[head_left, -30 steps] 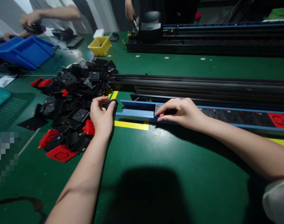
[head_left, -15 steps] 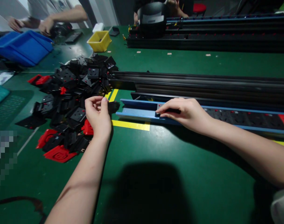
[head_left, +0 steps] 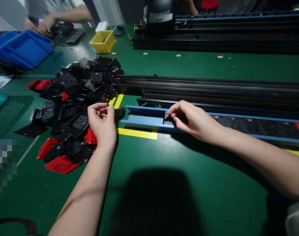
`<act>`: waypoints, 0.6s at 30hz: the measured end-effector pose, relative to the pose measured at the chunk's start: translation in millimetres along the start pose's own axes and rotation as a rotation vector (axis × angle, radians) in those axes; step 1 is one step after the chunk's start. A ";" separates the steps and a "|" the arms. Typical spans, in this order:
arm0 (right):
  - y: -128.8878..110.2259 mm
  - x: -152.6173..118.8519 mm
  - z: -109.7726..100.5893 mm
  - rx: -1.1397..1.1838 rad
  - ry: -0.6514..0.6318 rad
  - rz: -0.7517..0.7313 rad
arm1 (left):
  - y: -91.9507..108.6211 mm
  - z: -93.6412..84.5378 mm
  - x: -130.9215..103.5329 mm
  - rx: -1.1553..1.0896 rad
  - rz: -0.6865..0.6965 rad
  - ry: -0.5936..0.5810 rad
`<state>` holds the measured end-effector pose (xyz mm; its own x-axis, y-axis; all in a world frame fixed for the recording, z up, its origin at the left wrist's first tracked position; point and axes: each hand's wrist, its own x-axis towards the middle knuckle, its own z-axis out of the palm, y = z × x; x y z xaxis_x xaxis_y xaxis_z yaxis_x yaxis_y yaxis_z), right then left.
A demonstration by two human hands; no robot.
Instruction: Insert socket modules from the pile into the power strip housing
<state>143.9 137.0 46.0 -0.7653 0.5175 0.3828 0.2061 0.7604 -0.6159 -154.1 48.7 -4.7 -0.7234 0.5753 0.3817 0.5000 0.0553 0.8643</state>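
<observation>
A blue channel (head_left: 145,120) lies across the table, its left end bare inside and black socket modules (head_left: 240,123) seated further right. My right hand (head_left: 193,123) is over the channel, thumb and forefinger apart, at the leftmost seated module (head_left: 168,119), which it partly covers. Beside the channel's left end, my left hand (head_left: 102,123) has its fingers curled round a dark module (head_left: 118,113), which sticks out to the right behind the thumb. Left of that hand is a heap of black modules (head_left: 68,82) with some red ones (head_left: 62,164).
Black rails (head_left: 213,87) run behind the blue channel. At the back are a yellow bin (head_left: 103,42), a blue bin (head_left: 31,49) and long black strips (head_left: 213,42). Another person's hands (head_left: 45,25) work at the upper left. Yellow tape (head_left: 137,132) marks the green table.
My right hand's thumb and forefinger have parted at the seated module. My left hand stays nearly in place. The other person's hands have come closer together.
</observation>
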 end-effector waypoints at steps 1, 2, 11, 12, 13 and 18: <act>0.0 0.0 -0.2 -0.005 0.000 -0.007 | 0.2 0.1 0.0 -0.005 0.000 -0.009; 0.1 0.0 -0.5 -0.008 0.001 -0.013 | 0.4 0.2 0.0 -0.011 0.001 -0.017; -3.4 0.8 -5.0 0.020 0.032 0.005 | -0.2 0.8 0.5 -0.016 0.014 -0.033; -3.8 0.9 -5.2 0.020 0.040 -0.005 | -0.4 0.8 0.5 -0.016 0.011 -0.033; -4.1 1.0 -5.4 0.019 0.047 -0.015 | -0.8 0.8 0.7 -0.018 0.008 -0.034; -3.6 0.4 -5.9 -0.004 0.046 -0.045 | -7.3 2.0 1.8 0.004 0.007 -0.019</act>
<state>146.5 136.8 52.5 -0.7447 0.5002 0.4417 0.1747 0.7850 -0.5944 -158.1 50.9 -11.0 -0.7103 0.5914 0.3816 0.5073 0.0543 0.8601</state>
